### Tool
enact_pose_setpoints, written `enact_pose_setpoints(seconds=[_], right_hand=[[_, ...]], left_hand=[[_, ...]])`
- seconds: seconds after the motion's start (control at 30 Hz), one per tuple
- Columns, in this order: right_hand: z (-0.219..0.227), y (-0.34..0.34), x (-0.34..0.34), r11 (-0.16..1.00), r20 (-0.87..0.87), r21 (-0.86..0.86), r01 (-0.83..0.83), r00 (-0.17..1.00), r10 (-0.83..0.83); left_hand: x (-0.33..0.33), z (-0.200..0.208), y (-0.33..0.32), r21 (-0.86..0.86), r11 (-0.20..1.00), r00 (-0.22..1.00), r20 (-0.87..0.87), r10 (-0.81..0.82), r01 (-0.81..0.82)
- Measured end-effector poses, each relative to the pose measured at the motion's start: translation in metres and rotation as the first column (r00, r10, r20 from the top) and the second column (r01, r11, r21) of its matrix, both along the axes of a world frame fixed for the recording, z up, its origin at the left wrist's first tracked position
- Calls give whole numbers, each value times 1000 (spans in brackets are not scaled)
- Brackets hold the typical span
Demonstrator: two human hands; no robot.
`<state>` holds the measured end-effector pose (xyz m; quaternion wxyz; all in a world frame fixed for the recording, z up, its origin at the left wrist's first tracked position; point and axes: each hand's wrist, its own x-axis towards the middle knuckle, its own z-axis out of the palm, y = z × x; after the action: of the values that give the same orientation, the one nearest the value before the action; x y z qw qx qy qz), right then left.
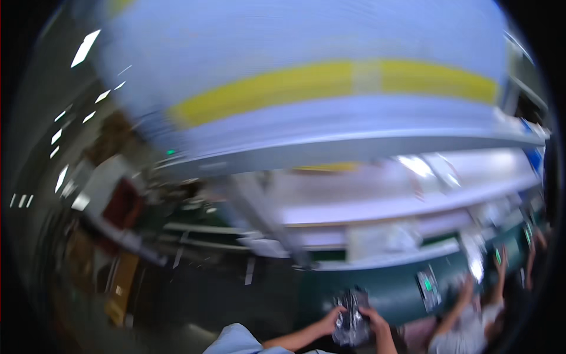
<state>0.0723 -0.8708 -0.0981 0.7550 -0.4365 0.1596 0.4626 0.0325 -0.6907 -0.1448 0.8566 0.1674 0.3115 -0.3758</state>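
Observation:
Between my two hands is a dark, shiny, crinkled plastic bag [352,321], held low over the near edge of the green work surface. My left hand [331,321] grips its left side with the fingers closed. On the opposite side, my right hand [374,319] is closed on the bag's edge. What the bag contains, if anything, cannot be made out. To the right on the same surface lies a small dark device with a lit green display [429,288], apart from my hands. Motion blurs much of the picture.
A green worktop [389,295] runs rightward, where co-workers' hands and arms [464,295] are busy. Behind it, a pale shelf [377,206] carries clear plastic bags [383,239]. A grey metal beam [354,150] and a large white panel with a yellow stripe [265,88] stand above.

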Motion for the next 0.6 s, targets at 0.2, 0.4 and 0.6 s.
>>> enact_pose_setpoints(seconds=[0.2, 0.4, 0.6], right_hand=[[-9, 70, -58, 127, 73, 213, -969, 146, 987], [6, 158, -40, 43, 101, 183, -982, 63, 993], [69, 334, -67, 316, 672, -10, -949, 228, 705]], left_hand=[[-90, 37, 105, 234, 969, 928, 337, -157, 79], [-269, 85, 223, 810, 577, 915, 307, -261, -107], [-317, 130, 275, 951, 264, 819, 279, -501, -163]])
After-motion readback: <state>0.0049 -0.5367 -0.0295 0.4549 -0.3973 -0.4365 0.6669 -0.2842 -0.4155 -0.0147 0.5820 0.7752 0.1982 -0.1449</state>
